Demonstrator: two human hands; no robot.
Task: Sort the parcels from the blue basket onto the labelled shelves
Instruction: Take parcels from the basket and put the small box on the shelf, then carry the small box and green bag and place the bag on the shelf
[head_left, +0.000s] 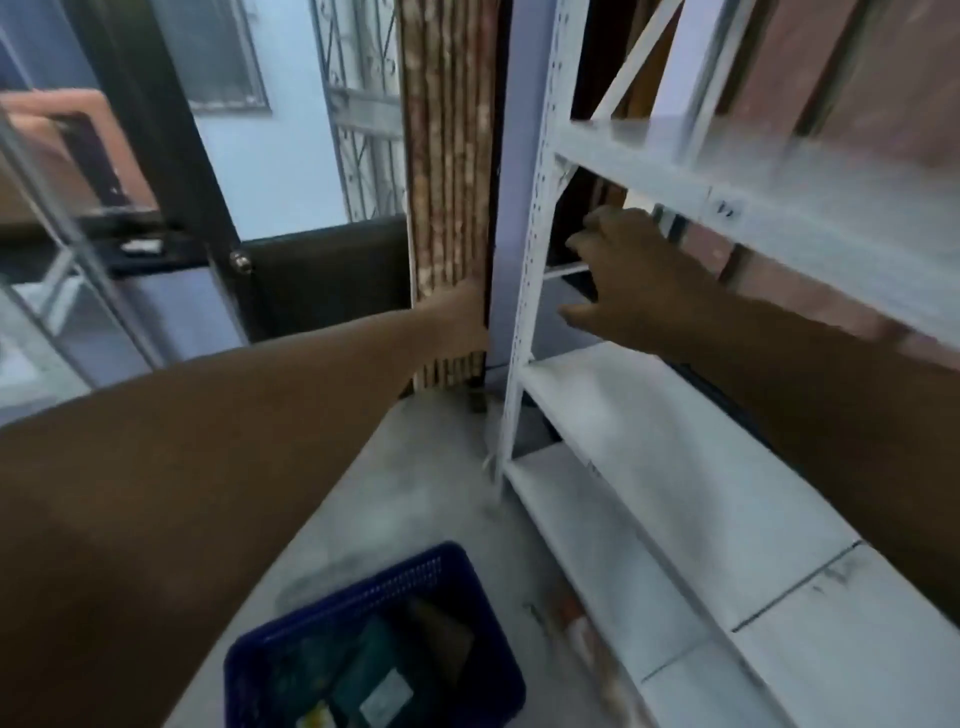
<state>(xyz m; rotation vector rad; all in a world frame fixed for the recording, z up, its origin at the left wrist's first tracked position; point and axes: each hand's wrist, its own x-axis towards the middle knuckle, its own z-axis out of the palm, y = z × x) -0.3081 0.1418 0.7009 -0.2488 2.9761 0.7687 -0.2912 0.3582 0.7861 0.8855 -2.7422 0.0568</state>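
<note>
- Grey concrete floor (415, 499) runs under me, with a white metal shelving unit (675, 467) on my right and a dark door (171, 156) with a round knob (240, 262) on my left; the whole view is smeared by motion.
- My right hand (634, 280) reaches into the gap between two white shelves, fingers (597, 228) spread and loose, thumb pointing low toward the perforated upright (524, 312). I hold nothing in it that I can see.
- Just past those fingertips, something dark sits at the back of the shelf bay; it is too blurred for me to say what it is or whether I touch it.
- My left hand (462, 322) is stretched out to the corner where a patterned brown curtain (447, 182) meets the lilac wall (511, 234). Its fingers are hidden behind the edge of that corner, so I cannot tell whether they are curled or straight.
- On the front lip of the shelf above my right hand is a small label (724, 209), its writing unreadable.
- Lower shelves are covered with white sheets, and the nearer one shows a dark seam across it.
- Down by my left forearm, the blue basket (457, 582) stands on the floor just beside the foot of the shelving unit. Inside it lie parcels (384, 686): a dark one with a white sticker and a brown one behind it, well apart from both of my hands.
</note>
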